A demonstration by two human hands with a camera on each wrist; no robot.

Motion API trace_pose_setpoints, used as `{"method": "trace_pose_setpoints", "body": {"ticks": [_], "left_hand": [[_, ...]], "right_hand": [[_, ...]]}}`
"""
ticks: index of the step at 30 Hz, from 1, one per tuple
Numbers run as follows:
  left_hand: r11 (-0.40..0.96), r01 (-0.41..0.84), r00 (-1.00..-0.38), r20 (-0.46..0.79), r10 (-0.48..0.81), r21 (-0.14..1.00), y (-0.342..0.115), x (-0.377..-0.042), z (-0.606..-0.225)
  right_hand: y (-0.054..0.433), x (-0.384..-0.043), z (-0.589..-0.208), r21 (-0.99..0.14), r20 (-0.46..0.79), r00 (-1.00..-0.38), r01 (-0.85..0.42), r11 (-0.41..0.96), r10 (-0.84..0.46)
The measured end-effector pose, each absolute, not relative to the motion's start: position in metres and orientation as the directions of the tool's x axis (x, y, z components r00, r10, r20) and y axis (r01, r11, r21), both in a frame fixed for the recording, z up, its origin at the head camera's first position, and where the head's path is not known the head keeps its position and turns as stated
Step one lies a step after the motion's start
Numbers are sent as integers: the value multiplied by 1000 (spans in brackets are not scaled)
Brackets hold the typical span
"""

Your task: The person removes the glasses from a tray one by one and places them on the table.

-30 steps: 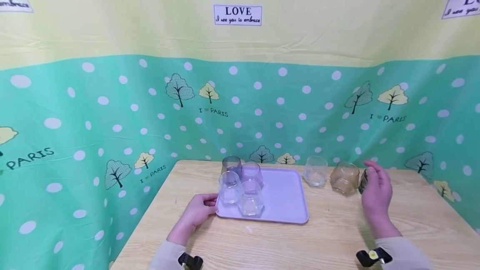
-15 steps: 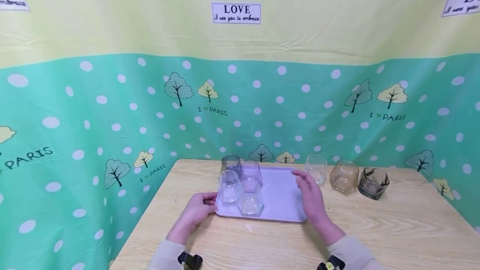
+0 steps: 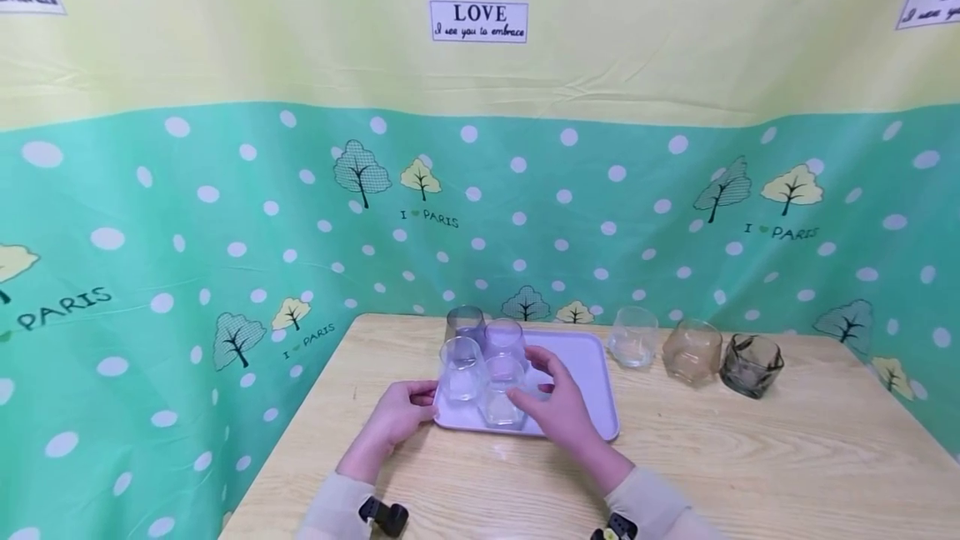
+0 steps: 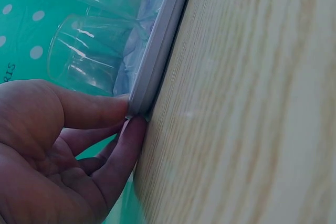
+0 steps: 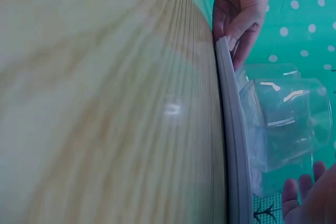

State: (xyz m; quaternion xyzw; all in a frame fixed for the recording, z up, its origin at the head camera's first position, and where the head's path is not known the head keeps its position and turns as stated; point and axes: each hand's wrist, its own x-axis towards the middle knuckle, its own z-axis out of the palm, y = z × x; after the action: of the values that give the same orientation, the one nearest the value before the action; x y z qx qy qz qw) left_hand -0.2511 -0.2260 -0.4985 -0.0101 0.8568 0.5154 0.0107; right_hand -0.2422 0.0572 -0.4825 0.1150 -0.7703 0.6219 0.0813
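My left hand (image 3: 401,417) pinches the left edge of a lilac tray (image 3: 597,373); in the left wrist view the thumb lies on top of the rim and a finger underneath. Several glasses stand at the tray's left end: a grey one (image 3: 465,322), a purple one (image 3: 504,333) and two clear ones. My right hand (image 3: 564,408) is over the tray, fingers loosely bent and thumb apart, close to the right side of the front clear glass (image 3: 498,407). In the right wrist view its fingertips (image 5: 290,192) are beside that glass. The other clear glass (image 3: 461,377) stands left of it.
Right of the tray, a clear glass (image 3: 633,340), an amber glass (image 3: 692,354) and a dark smoky glass (image 3: 752,367) stand in a row on the wooden table (image 3: 720,457). A patterned green curtain (image 3: 420,273) hangs right behind the table.
My right hand has moved left from beside the dark smoky glass, across the tray, to the front clear glass. The dark glass stays on the table. My left hand keeps holding the tray.
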Motion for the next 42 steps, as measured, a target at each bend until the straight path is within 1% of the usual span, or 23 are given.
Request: {"method": "trace_pose_setpoints", "body": {"ticks": [7, 12, 16, 23, 31, 42], "left_hand": [[472, -15, -1000, -19, 4, 882, -225, -253, -499], [461, -17, -1000, -20, 3, 887, -226, -253, -498], [478, -21, -1000, -25, 0, 878, -225, -253, -496], [484, -28, -1000, -30, -4, 875, -225, -253, -496], [484, -42, -999, -41, -12, 874, -224, -253, -497], [479, -32, -999, -34, -5, 877, -225, -252, -497]], "right_hand": [[45, -243, -484, -921, 228, -967, -253, 295, -116], [44, -243, -482, -905, 199, -966, -247, 347, -167], [47, -244, -480, -893, 182, -964, -245, 378, -195], [51, -249, -480, -890, 167, -962, -241, 386, -216], [55, -254, -480, -895, 111, -968, -196, 400, -226], [57, -257, -479, -892, 97, -964, -195, 409, -248]]}}
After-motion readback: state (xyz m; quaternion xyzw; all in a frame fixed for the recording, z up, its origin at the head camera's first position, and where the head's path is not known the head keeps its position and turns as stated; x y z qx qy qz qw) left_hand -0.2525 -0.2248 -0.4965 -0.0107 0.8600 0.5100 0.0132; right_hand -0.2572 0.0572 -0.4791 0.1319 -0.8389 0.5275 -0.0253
